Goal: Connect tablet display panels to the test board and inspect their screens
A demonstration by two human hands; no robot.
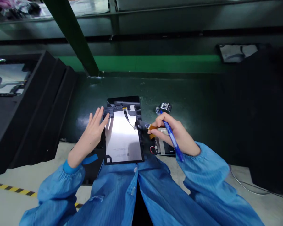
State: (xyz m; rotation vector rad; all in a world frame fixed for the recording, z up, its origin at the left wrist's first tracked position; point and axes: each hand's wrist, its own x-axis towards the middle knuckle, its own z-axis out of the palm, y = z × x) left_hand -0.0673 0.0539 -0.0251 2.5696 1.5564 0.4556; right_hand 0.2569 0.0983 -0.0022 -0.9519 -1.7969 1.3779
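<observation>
A flat display panel (124, 138) with a silvery back and black frame lies at the table's front edge. My left hand (94, 128) has its fingers spread, the fingertips resting at the panel's upper left edge. To the right of the panel, my right hand (171, 131) pinches the orange end of a flex cable (152, 127), whose dark part reaches to the panel's right side. A blue pen (172, 138) also sits in my right hand, between thumb and fingers. Partly hidden beneath that hand is a circuit board assembly (164, 147).
A metal object (165, 107) stands beyond my right hand. Black bins (37, 110) flank the dark green table (103, 88) on the left, with another dark mass (261, 119) on the right. A green post (73, 34) rises at the back left. Another panel (237, 52) lies back right.
</observation>
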